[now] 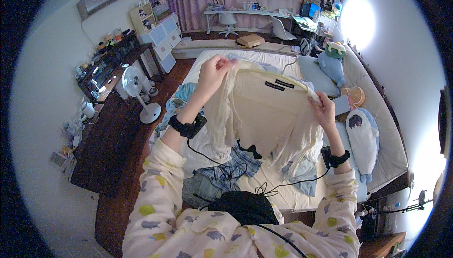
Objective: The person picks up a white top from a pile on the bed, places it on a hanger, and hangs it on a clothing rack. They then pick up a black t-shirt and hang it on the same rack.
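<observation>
A cream knitted cardigan (265, 113) hangs spread open in front of me above the bed, its neck edge uppermost with two dark labels inside. At its upper left is my left hand (218, 67), fingers bent at the shoulder, slightly blurred. My right hand (324, 109) pinches the cloth at the other shoulder. A pale yellow clothes hanger (260, 71) seems to run along the neckline. Below the cardigan lie a blue plaid garment (244, 162), a grey-green garment (306, 176) and white cloth. Each wrist wears a black strap with a cabled device.
The bed (267, 190) bears more clothes on its left side. Plush toys (362, 141) and pillows line the right side. A white standing fan (141, 95) is on the floor at left, beside a dark desk. A cardboard box (250, 40) sits beyond the bed.
</observation>
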The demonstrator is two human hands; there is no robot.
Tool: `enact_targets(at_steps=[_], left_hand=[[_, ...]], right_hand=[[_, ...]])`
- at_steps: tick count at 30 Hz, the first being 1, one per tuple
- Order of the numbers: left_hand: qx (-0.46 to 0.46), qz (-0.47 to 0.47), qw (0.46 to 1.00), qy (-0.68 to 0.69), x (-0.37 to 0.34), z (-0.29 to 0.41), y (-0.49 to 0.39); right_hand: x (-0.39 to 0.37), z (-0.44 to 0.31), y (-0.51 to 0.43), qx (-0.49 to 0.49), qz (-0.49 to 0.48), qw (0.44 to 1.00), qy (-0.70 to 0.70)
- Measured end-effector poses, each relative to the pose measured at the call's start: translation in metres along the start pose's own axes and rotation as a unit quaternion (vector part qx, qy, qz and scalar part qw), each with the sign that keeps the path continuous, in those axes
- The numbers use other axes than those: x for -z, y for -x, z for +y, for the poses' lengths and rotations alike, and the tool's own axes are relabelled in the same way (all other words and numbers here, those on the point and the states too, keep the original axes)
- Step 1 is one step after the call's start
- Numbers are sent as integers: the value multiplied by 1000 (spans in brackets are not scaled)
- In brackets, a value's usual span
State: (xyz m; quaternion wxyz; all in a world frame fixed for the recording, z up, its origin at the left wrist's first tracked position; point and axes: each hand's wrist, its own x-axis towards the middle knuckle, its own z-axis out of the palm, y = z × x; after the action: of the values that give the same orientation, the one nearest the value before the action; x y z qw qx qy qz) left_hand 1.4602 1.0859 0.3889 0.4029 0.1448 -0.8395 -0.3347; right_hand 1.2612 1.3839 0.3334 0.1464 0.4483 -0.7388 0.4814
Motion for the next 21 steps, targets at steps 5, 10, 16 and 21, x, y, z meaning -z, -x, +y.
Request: enact_targets(at_steps=[5, 10, 16, 21], left_hand=[[-67, 65, 988, 126, 19, -12, 3], [15, -132, 968, 211, 42, -33, 1], [140, -310, 874, 347, 16, -53, -11], [178, -349, 823, 411, -1, -58, -7]], right_hand=[[22, 23, 0, -48, 20, 994, -95], [53, 30, 0, -31, 36, 991, -123], [70, 30, 5, -27, 50, 991, -122], [77, 36, 22, -61, 66, 990, -108]])
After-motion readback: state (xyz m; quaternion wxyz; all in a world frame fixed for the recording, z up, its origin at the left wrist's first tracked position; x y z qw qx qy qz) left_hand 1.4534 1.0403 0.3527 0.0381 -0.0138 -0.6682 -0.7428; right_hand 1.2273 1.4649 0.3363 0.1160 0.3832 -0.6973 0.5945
